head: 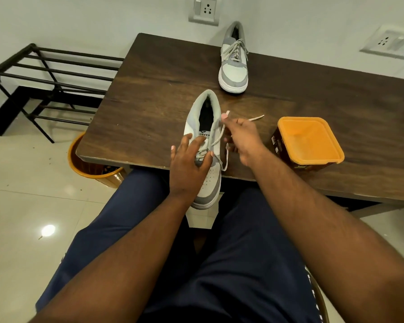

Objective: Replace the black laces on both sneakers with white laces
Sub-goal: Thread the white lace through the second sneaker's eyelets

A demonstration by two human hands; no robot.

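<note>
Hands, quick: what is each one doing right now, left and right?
Left hand: open, fingers spread and pressing on the near sneaker.
Right hand: closed, pinching the white lace near its tip, above the sneaker's collar.

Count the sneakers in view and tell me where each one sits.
2. One sneaker stands at the far side of the table, laced in white. The other sneaker overhangs the near table edge, under the left hand, while the right hand pinches its white lace.

Two sneakers (205,145) (234,59), one orange tub (309,142), two hands (188,169) (244,138).
</note>
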